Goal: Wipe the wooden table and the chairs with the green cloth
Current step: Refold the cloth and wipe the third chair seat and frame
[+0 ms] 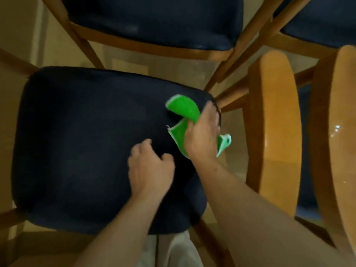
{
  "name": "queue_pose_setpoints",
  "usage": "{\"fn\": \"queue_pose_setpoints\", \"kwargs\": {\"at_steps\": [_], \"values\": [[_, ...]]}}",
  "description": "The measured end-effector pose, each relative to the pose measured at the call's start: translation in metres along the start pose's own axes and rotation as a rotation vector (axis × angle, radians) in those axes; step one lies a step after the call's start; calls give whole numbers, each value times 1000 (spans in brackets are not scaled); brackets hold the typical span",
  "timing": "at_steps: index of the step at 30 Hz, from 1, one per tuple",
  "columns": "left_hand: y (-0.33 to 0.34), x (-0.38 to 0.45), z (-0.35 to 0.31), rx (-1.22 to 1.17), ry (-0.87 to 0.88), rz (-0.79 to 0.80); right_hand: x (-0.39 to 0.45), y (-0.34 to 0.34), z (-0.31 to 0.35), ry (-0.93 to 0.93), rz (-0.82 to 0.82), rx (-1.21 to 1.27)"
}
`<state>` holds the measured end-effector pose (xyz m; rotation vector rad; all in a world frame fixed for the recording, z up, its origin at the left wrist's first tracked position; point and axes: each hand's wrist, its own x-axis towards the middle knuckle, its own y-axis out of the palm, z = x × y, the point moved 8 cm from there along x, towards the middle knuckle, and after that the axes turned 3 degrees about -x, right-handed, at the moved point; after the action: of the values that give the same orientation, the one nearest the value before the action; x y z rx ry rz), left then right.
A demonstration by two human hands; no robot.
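A wooden chair with a dark navy padded seat [82,147] fills the middle of the view, seen from above. My right hand [202,132] grips the green cloth [183,110] at the seat's far right corner; one flap of the cloth sticks up to the left and another hangs off the seat edge to the right. My left hand [150,170] hovers over or rests on the seat just left of it, fingers loosely curled and holding nothing. No table is in view.
A second navy-seated chair [154,24] stands beyond, a third [323,29] at the top right. Two curved light wooden chair backs [277,132] [339,143] rise close on the right. The floor [237,155] is pale tile. My light trousers [173,251] show below.
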<state>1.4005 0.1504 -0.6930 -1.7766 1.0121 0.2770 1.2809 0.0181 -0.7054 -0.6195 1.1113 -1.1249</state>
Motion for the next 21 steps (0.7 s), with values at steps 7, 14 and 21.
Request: {"fn": "queue_pose_setpoints", "kwargs": {"at_steps": [7,14,21], "values": [[4,76,75,600,21,329,-23,74,-62,646,26,115],[12,58,67,819,37,257,52,53,9,127,-50,-120],[12,63,67,874,38,267,84,42,26,-194,-19,-171]]}}
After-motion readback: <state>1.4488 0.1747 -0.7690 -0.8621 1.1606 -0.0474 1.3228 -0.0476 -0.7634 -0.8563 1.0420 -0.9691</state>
